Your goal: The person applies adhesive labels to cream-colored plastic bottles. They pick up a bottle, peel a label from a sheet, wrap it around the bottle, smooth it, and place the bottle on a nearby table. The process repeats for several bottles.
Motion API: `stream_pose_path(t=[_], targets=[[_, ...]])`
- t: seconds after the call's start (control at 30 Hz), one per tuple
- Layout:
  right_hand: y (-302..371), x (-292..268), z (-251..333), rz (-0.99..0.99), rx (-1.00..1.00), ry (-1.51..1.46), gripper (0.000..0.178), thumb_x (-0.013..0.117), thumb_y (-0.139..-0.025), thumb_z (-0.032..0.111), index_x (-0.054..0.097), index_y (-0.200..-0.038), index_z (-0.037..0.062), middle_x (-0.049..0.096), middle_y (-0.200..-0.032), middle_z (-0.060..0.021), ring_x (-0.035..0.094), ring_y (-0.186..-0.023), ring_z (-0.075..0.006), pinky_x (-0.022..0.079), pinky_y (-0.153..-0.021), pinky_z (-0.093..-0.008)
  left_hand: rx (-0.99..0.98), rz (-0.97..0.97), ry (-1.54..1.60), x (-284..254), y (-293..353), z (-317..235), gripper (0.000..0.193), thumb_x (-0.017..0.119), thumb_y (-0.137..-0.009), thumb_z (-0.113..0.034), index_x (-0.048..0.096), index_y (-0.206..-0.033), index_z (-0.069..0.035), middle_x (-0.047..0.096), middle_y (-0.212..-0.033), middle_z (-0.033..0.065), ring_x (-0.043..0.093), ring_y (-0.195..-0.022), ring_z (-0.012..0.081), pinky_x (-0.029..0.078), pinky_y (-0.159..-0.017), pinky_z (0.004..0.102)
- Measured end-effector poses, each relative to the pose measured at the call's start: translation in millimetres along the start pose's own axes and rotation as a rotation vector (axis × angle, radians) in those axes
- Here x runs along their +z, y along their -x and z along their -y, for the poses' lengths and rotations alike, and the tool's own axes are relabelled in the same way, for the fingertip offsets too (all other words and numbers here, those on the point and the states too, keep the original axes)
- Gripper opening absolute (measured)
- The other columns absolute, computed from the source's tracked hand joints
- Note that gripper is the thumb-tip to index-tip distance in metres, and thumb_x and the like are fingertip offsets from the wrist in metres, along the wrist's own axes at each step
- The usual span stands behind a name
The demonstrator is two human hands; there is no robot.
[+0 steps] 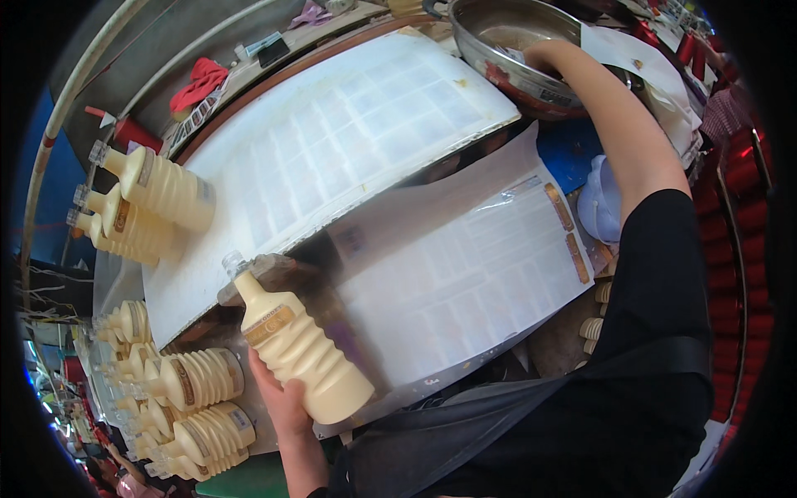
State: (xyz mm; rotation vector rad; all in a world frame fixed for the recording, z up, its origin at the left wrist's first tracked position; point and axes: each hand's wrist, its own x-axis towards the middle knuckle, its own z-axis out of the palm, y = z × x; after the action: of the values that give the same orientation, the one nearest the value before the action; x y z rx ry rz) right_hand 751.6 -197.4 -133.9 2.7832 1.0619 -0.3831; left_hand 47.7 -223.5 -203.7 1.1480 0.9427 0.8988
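Note:
A cream ribbed plastic bottle [311, 361] with a clear neck and a brown-gold label band leans in my left hand [286, 404]. The fingers of that hand are wrapped round the bottle's lower side, near the front edge of the work surface. My right arm stretches far out to the right, and my right hand [544, 56] reaches into a metal basin [475, 37]. Its fingers are mostly hidden there, beside something small and pale. Between my arms lies a translucent backing sheet [448, 290] with a few brown labels [559, 207] along its right edge.
A white board [332, 149] fills the far middle. Similar bottles [170, 191] stand on its left end, and several more [195, 378] crowd the lower left. A lilac plastic container [599, 199] is below the basin. A red cloth [199, 83] lies at the far left.

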Motion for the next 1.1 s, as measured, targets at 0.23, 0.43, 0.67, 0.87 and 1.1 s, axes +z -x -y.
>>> stream_pose_path(t=[0.23, 0.43, 0.67, 0.87, 1.1], targets=[[-3, 13, -1, -0.015, 0.014, 0.045, 0.027, 0.072, -0.081, 0.023, 0.077, -0.096, 0.0017, 0.074, -0.093, -0.0199, 0.071, -0.089, -0.0349, 0.055, -0.081, -0.0432, 0.005, 0.016, 0.022, -4, 2, 3, 0.093, 0.053, -0.071, -0.001, 0.021, -0.159, -0.001, 0.049, -0.144, 0.0170, 0.054, -0.130, 0.0278, 0.045, -0.111, 0.0417], [-4, 17, 0, -0.066, 0.018, 0.067, 0.025, 0.071, -0.081, 0.022, 0.077, -0.094, 0.0025, 0.074, -0.096, -0.0205, 0.071, -0.092, -0.0367, 0.055, -0.082, -0.0447, -0.004, 0.014, 0.024, -6, 1, 4, 0.096, 0.061, -0.072, -0.006, 0.021, -0.159, 0.000, 0.047, -0.147, 0.0160, 0.051, -0.132, 0.0263, 0.042, -0.113, 0.0402], [0, 8, -9, -0.353, -0.005, 0.037, 0.022, 0.070, -0.081, 0.021, 0.078, -0.092, 0.0034, 0.074, -0.098, -0.0212, 0.071, -0.094, -0.0388, 0.055, -0.082, -0.0466, -0.010, 0.051, 0.068, -5, 0, 0, 0.095, 0.056, -0.071, -0.001, 0.022, -0.159, 0.000, 0.047, -0.146, 0.0163, 0.051, -0.132, 0.0264, 0.041, -0.114, 0.0395], [51, -24, -3, -0.943, -0.147, 0.047, 0.021, 0.067, -0.084, 0.020, 0.075, -0.100, 0.0084, 0.073, -0.103, -0.0196, 0.070, -0.099, -0.0373, 0.055, -0.086, -0.0447, -0.052, 0.015, 0.038, -2, 0, -2, 0.093, 0.056, -0.072, 0.001, 0.022, -0.159, -0.001, 0.047, -0.146, 0.0168, 0.050, -0.133, 0.0268, 0.040, -0.114, 0.0393], [149, -85, 51, -1.074, -0.393, -0.239, 0.030, 0.072, -0.086, 0.023, 0.075, -0.108, 0.0025, 0.075, -0.088, -0.0152, 0.072, -0.083, -0.0274, 0.056, -0.077, -0.0389, -0.034, 0.019, -0.022, -3, 0, -3, 0.092, 0.056, -0.075, 0.000, 0.020, -0.159, 0.001, 0.045, -0.148, 0.0191, 0.048, -0.135, 0.0280, 0.039, -0.115, 0.0403]])
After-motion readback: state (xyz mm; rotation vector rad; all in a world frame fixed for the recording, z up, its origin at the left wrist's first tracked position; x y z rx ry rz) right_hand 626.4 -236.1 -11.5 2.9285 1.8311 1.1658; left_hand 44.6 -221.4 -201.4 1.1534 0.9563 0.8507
